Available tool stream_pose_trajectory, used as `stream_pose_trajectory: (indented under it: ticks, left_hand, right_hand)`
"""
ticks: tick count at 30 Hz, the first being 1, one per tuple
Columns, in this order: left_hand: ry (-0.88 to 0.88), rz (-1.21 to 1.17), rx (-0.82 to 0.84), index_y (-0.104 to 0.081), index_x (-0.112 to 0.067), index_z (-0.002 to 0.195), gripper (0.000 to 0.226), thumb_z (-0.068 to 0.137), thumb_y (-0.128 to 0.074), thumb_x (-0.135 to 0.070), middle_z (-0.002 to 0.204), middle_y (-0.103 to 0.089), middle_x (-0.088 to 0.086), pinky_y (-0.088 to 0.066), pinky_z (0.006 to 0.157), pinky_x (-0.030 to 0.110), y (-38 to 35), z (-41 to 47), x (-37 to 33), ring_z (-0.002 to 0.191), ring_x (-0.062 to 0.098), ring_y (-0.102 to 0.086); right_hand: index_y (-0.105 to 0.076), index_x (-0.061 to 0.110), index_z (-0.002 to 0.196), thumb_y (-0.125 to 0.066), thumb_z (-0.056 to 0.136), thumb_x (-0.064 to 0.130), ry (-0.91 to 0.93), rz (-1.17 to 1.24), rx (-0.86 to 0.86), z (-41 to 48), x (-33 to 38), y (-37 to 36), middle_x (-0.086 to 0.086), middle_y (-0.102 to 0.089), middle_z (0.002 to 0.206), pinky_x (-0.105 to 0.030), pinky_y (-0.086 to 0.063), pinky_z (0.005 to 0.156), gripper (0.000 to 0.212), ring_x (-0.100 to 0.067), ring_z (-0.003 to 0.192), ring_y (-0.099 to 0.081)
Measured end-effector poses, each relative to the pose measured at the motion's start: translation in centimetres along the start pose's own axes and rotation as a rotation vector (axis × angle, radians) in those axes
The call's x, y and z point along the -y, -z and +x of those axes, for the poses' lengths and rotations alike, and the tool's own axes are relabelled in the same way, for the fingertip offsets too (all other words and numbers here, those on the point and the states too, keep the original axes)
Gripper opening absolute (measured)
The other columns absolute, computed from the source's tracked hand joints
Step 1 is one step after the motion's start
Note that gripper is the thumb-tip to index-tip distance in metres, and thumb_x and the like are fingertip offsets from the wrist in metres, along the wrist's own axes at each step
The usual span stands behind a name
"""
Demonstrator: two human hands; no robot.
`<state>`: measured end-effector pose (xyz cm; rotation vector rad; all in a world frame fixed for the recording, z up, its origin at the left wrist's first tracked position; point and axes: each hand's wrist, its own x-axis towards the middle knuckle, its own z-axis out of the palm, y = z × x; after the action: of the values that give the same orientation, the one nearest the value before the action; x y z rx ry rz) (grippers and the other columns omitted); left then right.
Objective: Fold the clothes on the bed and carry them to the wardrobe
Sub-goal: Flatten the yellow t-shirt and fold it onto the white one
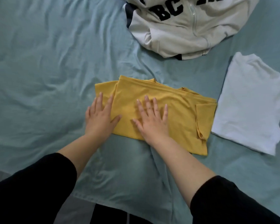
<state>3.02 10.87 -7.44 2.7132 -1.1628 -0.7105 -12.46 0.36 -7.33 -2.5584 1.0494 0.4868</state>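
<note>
A yellow shirt point(181, 110) lies folded into a rough rectangle on the pale green bed sheet point(39, 70), near the middle of the view. My left hand point(100, 117) rests flat on its left edge, fingers straight, partly on the sheet. My right hand point(152, 118) presses flat on the shirt's middle with fingers spread. To the right lies a folded white shirt point(252, 104), apart from both hands. A cream zip jacket point(184, 29) with black letters sits crumpled at the top.
The wrinkled sheet stretches wide to the left of the shirts. The bed's near edge point(87, 201) runs along the bottom, with grey floor point(74, 212) below it. My black sleeves fill the lower corners.
</note>
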Motion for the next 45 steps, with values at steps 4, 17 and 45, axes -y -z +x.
stream_pose_trajectory:
  ticks: [4,17,45]
  left_hand:
    - [0.296,-0.307,-0.106,-0.028,-0.016,0.147,0.07,0.09,-0.059,-0.041,0.148,-0.034,0.012,-0.028,0.111,0.044,1.4,2.4,1.1,0.135,0.032,-0.033]
    - [0.293,-0.627,-0.072,-0.054,-0.028,0.084,0.01,0.087,-0.06,-0.036,0.079,-0.06,-0.011,-0.048,0.068,0.034,3.0,5.1,1.5,0.077,0.016,-0.06]
    - [0.255,-0.361,0.074,-0.052,-0.024,0.109,0.041,0.082,-0.068,-0.051,0.111,-0.055,-0.001,-0.046,0.086,0.039,0.5,1.0,-0.9,0.107,0.022,-0.052]
  right_hand:
    - [0.017,0.036,0.149,-0.014,0.096,0.063,-0.021,-0.007,0.083,1.8,0.4,-0.2,0.009,0.03,0.156,-0.055,0.025,0.108,0.067,-0.018,0.143,0.029]
    - [0.014,0.027,0.152,-0.023,0.094,0.064,0.118,-0.065,0.041,5.7,4.2,0.3,0.006,0.022,0.159,-0.049,0.019,0.113,0.078,-0.015,0.147,0.021]
    - [-0.059,0.012,0.126,-0.051,0.094,0.017,-0.002,0.397,-0.257,4.0,4.4,3.5,-0.005,-0.063,0.12,-0.037,-0.039,0.099,0.033,-0.026,0.115,-0.053]
